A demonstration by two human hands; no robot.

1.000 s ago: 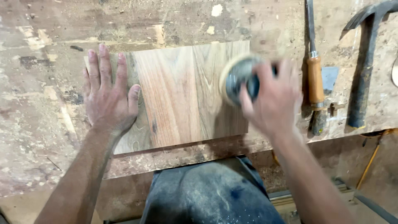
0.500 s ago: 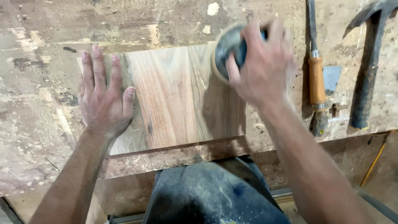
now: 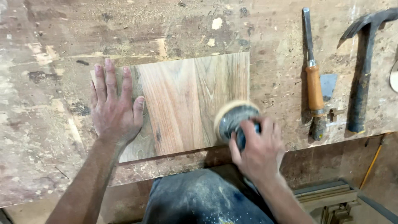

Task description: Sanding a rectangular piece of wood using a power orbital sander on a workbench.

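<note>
The left hand (image 3: pixel 114 110) lies flat and open, fingers spread, pressing on the left end of a wooden board (image 3: pixel 182 103) that rests near the worktop's (image 3: pixel 49 49) front edge. At the board's front right corner the right hand (image 3: pixel 259 151) is closed around a round sander (image 3: pixel 234 118) (its pale disc tilted against the wood). Further right, toward the worktop's right edge, lie a wooden-handled chisel (image 3: pixel 313 79), a small scraper blade (image 3: pixel 328 85) just beside it, and a dark hammer (image 3: pixel 362 70).
</note>
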